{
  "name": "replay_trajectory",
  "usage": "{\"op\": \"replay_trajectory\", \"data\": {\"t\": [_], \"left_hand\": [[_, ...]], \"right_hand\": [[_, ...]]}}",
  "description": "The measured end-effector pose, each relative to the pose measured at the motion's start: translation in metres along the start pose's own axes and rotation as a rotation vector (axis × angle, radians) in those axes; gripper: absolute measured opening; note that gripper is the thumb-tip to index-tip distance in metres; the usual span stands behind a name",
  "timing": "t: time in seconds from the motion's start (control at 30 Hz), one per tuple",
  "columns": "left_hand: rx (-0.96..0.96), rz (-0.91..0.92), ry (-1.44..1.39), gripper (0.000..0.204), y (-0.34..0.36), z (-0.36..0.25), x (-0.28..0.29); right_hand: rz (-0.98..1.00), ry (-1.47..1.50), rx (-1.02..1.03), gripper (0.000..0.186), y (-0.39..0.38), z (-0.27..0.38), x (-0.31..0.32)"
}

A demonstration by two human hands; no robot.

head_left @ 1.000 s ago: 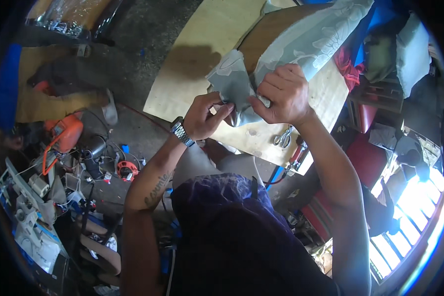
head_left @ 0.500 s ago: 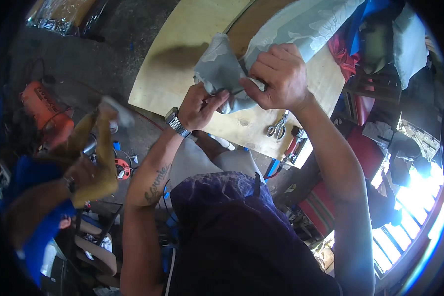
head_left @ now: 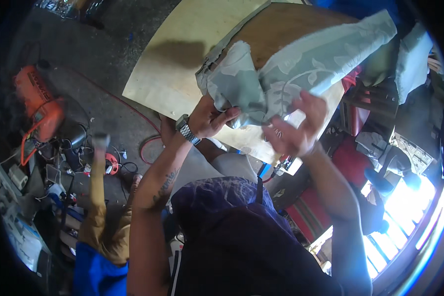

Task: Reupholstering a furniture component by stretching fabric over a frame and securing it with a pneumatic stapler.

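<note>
A pale grey-green fabric (head_left: pixel 325 64) with a leaf pattern lies folded over the edge of a brown panel (head_left: pixel 296 22). The panel rests on a plywood tabletop (head_left: pixel 158 74). My left hand (head_left: pixel 209 118) is closed on the fabric's bunched near corner, thumb on top. Just right of that corner, my right hand (head_left: pixel 301 126) has its fingers spread and slightly blurred, with nothing visibly held. Behind it, the scissors (head_left: pixel 278 133) on the tabletop are mostly hidden.
A co-worker (head_left: pixel 103 241) in blue and tan is bent at the lower left. An orange tank (head_left: pixel 37 101) stands on the floor, left, with a red hose (head_left: pixel 118 98) running toward the table. A red striped cushion (head_left: pixel 308 209) lies to the right, near a bright barred window.
My right hand has let go of the fabric, dropped nearer to me and opened. The fabric and panel have shifted, showing more of both. The co-worker has moved lower in view.
</note>
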State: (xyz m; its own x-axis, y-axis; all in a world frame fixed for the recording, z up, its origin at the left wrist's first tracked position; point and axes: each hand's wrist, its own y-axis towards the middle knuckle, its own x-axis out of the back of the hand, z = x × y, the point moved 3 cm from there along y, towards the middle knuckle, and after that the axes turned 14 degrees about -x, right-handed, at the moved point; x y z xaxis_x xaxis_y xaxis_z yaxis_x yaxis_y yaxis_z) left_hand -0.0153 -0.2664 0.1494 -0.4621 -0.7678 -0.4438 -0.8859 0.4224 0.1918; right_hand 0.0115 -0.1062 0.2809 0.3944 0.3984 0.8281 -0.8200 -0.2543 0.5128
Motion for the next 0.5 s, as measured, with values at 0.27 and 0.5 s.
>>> {"op": "replay_trajectory", "data": {"t": [0.27, 0.5], "left_hand": [[-0.114, 0.074, 0.025, 0.020, 0.000, 0.009, 0.005], [-0.138, 0.119, 0.104, 0.043, 0.011, 0.012, -0.011]], "right_hand": [[-0.086, 0.106, -0.432, 0.050, -0.007, 0.009, -0.011], [-0.657, 1.651, -1.914, 0.059, -0.118, -0.062, -0.049]]}}
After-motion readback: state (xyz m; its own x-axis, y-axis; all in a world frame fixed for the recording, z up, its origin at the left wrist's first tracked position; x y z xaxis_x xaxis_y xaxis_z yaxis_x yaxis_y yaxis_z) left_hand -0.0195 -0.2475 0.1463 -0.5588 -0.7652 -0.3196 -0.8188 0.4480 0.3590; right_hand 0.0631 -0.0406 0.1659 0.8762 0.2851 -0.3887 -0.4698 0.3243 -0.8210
